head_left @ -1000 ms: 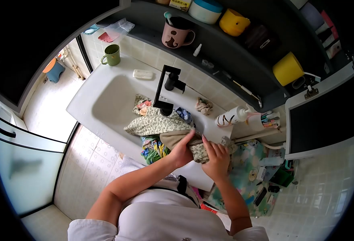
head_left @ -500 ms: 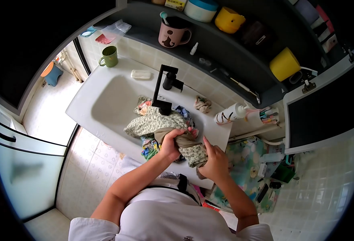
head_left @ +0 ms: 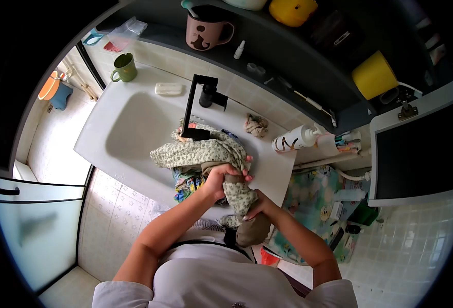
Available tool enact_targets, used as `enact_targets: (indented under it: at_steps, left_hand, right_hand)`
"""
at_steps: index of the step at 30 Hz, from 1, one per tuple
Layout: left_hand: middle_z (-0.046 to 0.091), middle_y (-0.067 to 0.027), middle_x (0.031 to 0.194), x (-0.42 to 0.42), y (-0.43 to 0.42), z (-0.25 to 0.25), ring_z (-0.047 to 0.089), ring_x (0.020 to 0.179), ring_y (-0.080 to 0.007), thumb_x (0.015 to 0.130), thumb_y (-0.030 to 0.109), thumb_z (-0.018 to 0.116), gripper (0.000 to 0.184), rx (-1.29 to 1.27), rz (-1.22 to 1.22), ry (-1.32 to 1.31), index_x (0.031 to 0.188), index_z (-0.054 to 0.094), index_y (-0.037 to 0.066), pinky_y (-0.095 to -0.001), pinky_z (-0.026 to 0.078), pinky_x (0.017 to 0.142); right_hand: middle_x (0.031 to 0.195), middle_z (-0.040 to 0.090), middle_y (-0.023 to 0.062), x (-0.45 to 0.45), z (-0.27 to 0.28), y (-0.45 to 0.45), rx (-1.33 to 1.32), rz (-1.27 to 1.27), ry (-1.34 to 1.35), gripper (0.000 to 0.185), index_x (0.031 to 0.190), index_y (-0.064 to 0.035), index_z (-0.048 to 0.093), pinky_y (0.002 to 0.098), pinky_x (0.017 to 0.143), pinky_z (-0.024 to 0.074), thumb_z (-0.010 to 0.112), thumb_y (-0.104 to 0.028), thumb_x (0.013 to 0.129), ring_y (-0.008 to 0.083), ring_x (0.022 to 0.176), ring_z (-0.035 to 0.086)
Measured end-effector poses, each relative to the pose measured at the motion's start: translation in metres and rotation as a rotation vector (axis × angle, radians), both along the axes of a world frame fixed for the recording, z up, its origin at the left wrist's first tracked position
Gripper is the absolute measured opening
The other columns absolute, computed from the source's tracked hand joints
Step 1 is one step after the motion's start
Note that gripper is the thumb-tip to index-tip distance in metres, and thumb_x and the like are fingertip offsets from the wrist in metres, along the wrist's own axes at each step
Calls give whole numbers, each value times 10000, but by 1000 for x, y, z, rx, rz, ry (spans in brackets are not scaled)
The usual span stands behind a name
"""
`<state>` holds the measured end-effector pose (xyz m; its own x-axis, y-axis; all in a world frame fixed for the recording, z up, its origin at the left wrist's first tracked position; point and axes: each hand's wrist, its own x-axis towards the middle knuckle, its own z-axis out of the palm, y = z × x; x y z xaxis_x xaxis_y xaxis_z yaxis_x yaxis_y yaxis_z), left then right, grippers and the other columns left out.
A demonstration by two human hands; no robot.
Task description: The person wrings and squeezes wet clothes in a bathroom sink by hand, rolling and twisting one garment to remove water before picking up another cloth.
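Observation:
A patterned garment (head_left: 193,153), pale with small grey-green prints and a brown part, stretches from the white sink (head_left: 134,123) toward my body. My left hand (head_left: 223,179) is closed around its bunched middle, over the sink's near side. Further along the cloth, my right hand (head_left: 257,205) grips it near the front edge; a brown end (head_left: 253,229) hangs below that hand. Other colourful cloth (head_left: 186,186) lies in the sink under the garment. The black faucet (head_left: 198,105) stands over the cloth and hides part of it.
A green mug (head_left: 124,68) and a bar of soap (head_left: 168,89) sit on the sink's back rim. A crumpled small cloth (head_left: 256,125) and a white pump bottle (head_left: 294,139) are at the right. Above runs a dark shelf with a pink mug (head_left: 206,32) and a yellow cup (head_left: 374,75).
My right hand has moved down and left, toward my body, drawing the garment with it. More brown cloth now hangs below that hand. The left hand keeps its grip.

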<state>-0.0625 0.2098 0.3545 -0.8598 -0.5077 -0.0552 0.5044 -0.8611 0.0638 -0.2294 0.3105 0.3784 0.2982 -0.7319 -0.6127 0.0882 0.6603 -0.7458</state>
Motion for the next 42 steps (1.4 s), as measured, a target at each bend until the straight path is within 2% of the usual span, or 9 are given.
enact_targets:
  at_steps: [7,10,18,21,23,26,30,37,42]
  left_hand:
    - [561,-132,786,-32,-21,-31,545,789,-286,677,114,502,484,149,28,112,1150,531,18,-378,455,822]
    - [532,-124,730,-37,-22,-32,529,722,-276,665,142,521,419,191,-2,118,1064,550,20,-372,447,818]
    - [563,-125,745,-46,-17,-50,565,724,-279,708,166,532,448,226,-79,158,1130,533,18,-422,395,997]
    - [617,-170,1091,-50,-15,-59,599,1043,-318,793,157,493,514,327,-129,180,1287,464,18,-439,334,1099]
    - [511,-169,1331,-49,-14,-33,488,1234,-315,867,244,493,550,194,-98,12,1368,399,40,-425,327,1099]
    - [379,-176,1459,-45,1,-30,385,1328,-298,923,450,489,639,211,-107,-12,1413,356,61,-425,306,1105]
    - [363,-184,1462,-36,18,-31,351,1350,-312,835,735,413,887,86,-34,-67,1433,335,84,-447,260,1125]
    - [387,-82,1455,-20,23,-38,333,1356,-356,809,704,489,944,11,152,-49,1462,236,71,-509,240,1126]
    - [586,-104,1227,-25,21,-26,540,1143,-305,877,471,583,573,95,201,-356,1266,503,58,-483,394,1015]
  right_hand:
    - [749,530,56,17,-35,-8,217,-128,-890,511,979,-7,526,310,679,388,586,-134,488,209,697,470]
    - [548,438,13,40,-56,-16,-81,-67,-1180,265,772,-66,535,298,518,299,667,-215,598,168,500,390]
    - [586,535,25,76,-68,-43,-335,148,-1647,380,910,-62,539,245,548,369,657,-390,758,121,478,445]
    - [612,531,43,31,-64,-4,63,-177,-1372,439,905,-43,548,278,563,378,651,-434,734,157,513,464]
    - [625,513,59,0,-28,-12,111,-142,-975,309,893,-25,602,294,586,430,614,-232,665,164,594,527]
    - [770,643,90,-25,24,-6,190,-167,-36,365,979,17,625,321,711,489,675,-70,628,188,735,616]
    - [915,692,99,-27,61,1,-47,56,289,516,1044,46,620,311,808,485,760,-2,550,189,849,645]
    - [1094,643,144,-27,84,34,-325,171,606,758,1179,18,545,336,925,436,843,-126,498,251,1037,602]
    - [1215,578,111,-54,43,46,-317,154,506,839,1279,-6,480,328,968,414,847,-35,524,237,1143,531]
